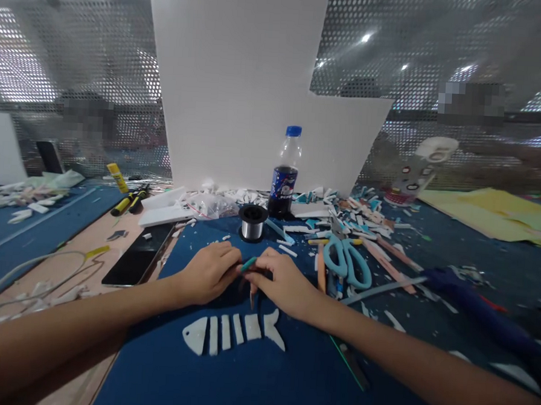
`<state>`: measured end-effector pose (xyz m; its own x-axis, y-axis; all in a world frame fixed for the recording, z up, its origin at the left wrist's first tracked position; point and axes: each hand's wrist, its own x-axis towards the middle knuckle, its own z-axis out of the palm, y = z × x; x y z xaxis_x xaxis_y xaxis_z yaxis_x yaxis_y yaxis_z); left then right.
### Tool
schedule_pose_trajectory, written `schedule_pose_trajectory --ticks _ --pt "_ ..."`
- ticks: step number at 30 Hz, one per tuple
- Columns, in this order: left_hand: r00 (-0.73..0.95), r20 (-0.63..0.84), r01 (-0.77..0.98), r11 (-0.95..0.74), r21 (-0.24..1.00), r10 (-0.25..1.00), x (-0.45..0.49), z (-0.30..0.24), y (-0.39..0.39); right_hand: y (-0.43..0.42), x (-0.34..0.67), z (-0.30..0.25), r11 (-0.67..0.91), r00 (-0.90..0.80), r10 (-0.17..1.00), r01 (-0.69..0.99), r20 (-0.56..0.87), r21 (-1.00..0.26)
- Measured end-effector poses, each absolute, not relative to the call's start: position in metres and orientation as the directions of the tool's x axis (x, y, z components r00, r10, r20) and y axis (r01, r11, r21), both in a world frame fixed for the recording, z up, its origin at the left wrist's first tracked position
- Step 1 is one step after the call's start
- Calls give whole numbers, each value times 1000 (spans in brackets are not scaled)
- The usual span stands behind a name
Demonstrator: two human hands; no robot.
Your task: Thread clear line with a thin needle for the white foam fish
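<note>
My left hand (pixel 212 272) and my right hand (pixel 287 282) meet over the blue mat (pixel 175 373), fingertips closed. Between them they pinch a small teal strip (pixel 248 263), partly covered by fingers. A thin pinkish shape (pixel 251 299) below the right fingers is too blurred to name. Nearer me lies a white foam fish cut into separate pieces: a head (pixel 195 336) with a small eye hole, several strips (pixel 226 332), a wider body piece (pixel 252 326) and a tail (pixel 274 329). Just beyond my hands stands a black spool (pixel 252 224) of shiny thin line.
A cola bottle (pixel 283 188) stands behind the spool, before heaped foam scraps (pixel 360 216). Light-blue scissors (pixel 346 261) lie right, a black phone (pixel 138 256) left. A white board (pixel 240 86) rises behind. A cutter knife (pixel 350 367) sits under my right forearm.
</note>
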<state>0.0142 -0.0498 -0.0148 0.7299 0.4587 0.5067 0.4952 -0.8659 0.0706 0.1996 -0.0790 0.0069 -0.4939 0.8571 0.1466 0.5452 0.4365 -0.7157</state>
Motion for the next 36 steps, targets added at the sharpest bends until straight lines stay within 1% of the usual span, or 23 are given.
schedule_pose_trajectory --ticks 4,8,11,14,16,18,19,21,23,25,27,29,32,36 --pt "709 536 516 -855 48 458 14 -17 -51 -79 199 8 473 -505 848 586 160 -658" --pt "704 567 501 -865 31 428 13 -16 -52 -81 199 10 498 -504 848 648 165 -576" --pt "702 585 490 -872 19 407 13 -16 -53 -83 198 16 519 -517 843 706 150 -483" --pt "697 594 483 -875 26 402 14 -16 -54 -88 201 28 535 -529 839 763 125 -364" --pt "699 585 487 -873 31 411 13 -17 -54 -94 206 38 507 -498 860 816 108 -276" --pt "701 582 491 -871 26 412 12 -19 -54 -102 216 49 430 -423 903 886 81 -174" --pt "701 582 493 -870 21 412 12 -20 -53 -107 223 54 368 -362 930 923 70 -115" --pt "703 579 499 -866 13 413 11 -22 -52 -117 245 62 203 -204 977 979 58 9" --pt "703 575 508 -862 5 418 10 -23 -52 -128 274 65 1 -8 998 994 62 110" --pt "703 571 514 -858 4 424 10 -25 -51 -138 309 64 -240 227 970 952 88 190" --pt "704 568 516 -856 4 427 9 -26 -51 -145 344 59 -448 436 894 862 102 236" --pt "702 570 519 -855 0 426 9 -28 -51 -148 375 51 -577 581 811 776 66 256" --pt "702 576 521 -854 -12 420 8 -32 -50 -149 401 35 -637 658 753 725 8 263" --pt "712 566 505 -863 -3 415 6 -34 -49 -149 407 18 -638 640 765 738 71 220"
